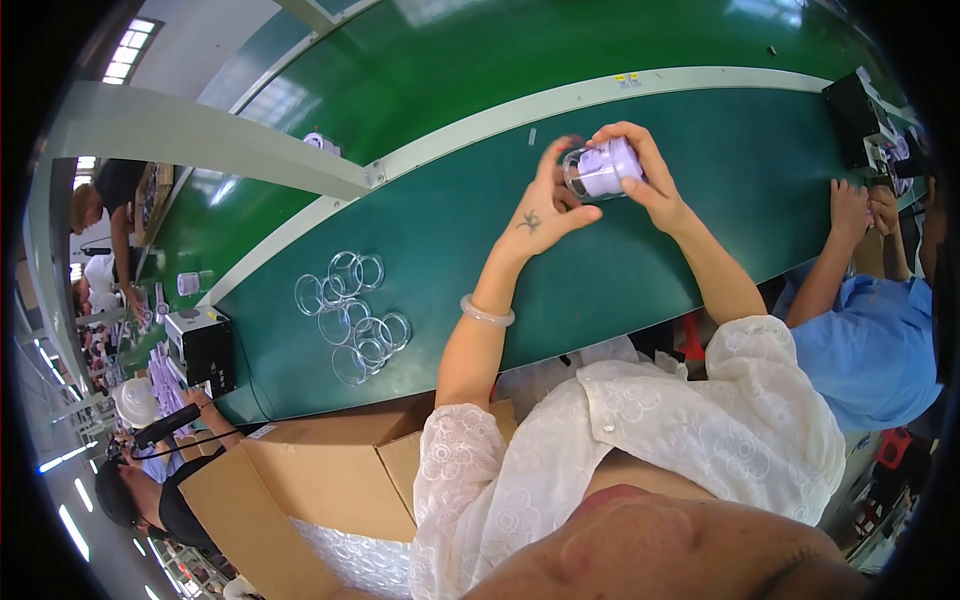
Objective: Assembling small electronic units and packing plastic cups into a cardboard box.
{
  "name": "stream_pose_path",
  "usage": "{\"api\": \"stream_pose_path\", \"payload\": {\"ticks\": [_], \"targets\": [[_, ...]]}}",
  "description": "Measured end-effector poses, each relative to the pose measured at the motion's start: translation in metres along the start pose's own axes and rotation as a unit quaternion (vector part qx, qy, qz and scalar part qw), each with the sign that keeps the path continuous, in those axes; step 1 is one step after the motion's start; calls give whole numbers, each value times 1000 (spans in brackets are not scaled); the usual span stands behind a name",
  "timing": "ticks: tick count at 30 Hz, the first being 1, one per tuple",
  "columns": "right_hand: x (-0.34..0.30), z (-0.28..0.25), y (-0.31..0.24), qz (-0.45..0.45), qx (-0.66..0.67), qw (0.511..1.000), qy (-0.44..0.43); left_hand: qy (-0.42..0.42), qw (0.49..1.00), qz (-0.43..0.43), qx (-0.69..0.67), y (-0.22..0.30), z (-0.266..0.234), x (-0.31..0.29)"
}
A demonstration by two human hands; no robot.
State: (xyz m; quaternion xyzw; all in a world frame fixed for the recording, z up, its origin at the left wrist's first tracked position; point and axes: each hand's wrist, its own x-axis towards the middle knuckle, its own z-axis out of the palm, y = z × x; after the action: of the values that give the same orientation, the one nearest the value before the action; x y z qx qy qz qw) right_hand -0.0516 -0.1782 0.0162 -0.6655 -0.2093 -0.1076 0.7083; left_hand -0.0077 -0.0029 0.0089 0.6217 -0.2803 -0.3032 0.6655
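Observation:
Over the green table, my right hand (pixel 655 180) grips a lilac cylindrical body (pixel 607 168), its thumb and fingers wrapped round the right end. A clear cup (pixel 572 174) sits at the left end of that body. Around the cup curl the fingers of my left hand (pixel 545 205), with its thumb stretched out below. The whole piece lies sideways between my hands, raised above the table. Part of the cup's far side is hidden by my fingers.
Several clear rings or cups (pixel 355 315) stand grouped on the green table (pixel 450 250) to the left. A black box (pixel 200 345) stands at the table's left end, another black device (pixel 858 125) at the right. An opened carton (pixel 330 470) with bubble wrap is below. Co-workers sit on both sides.

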Motion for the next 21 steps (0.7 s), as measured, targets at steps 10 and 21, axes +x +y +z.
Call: {"api": "stream_pose_path", "payload": {"ticks": [10,21], "targets": [[-5,-4,12,89,53,995,13,-6,973,2,230,3,23,0],[-5,8,1,-135,-140,980,28,-11,948,42,315,6,26,-3]]}}
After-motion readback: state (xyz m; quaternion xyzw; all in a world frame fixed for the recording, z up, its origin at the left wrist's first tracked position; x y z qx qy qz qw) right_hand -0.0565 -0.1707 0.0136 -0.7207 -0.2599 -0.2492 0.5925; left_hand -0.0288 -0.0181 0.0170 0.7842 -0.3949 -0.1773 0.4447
